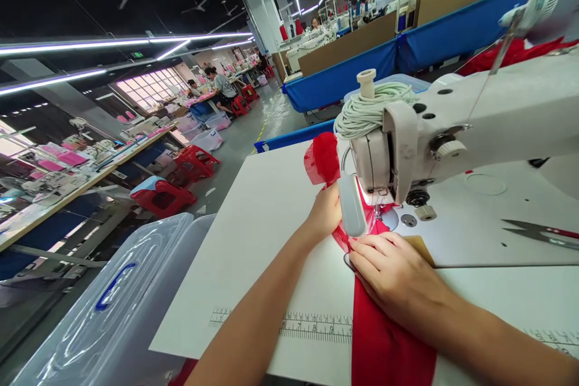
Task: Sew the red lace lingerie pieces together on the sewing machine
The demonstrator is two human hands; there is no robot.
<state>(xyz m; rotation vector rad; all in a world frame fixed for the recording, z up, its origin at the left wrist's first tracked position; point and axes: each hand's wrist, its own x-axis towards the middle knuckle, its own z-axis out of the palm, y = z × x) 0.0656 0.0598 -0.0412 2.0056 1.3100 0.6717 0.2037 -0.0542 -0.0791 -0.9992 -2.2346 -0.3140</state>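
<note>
Red fabric (384, 338) runs from the table's near edge up under the needle area of a white sewing machine (488, 108). My right hand (389, 265) lies flat on it just in front of the presser foot (378, 212), with fingers stretched out side by side. To the left of the needle, my left hand (324, 212) touches the fabric. Its fingers are mostly hidden behind a grey oblong attachment (353, 205), so their grip does not show. Beyond that hand, a sheer red piece (323, 158) bunches up on the white tabletop (262, 223).
Thread snips (543, 232) lie on the machine bed at right. A coil of pale green cord (373, 110) hangs around the machine head's post. Clear plastic bins (122, 301) stand left of the table. Red stools (165, 193) and other people at worktables are farther back.
</note>
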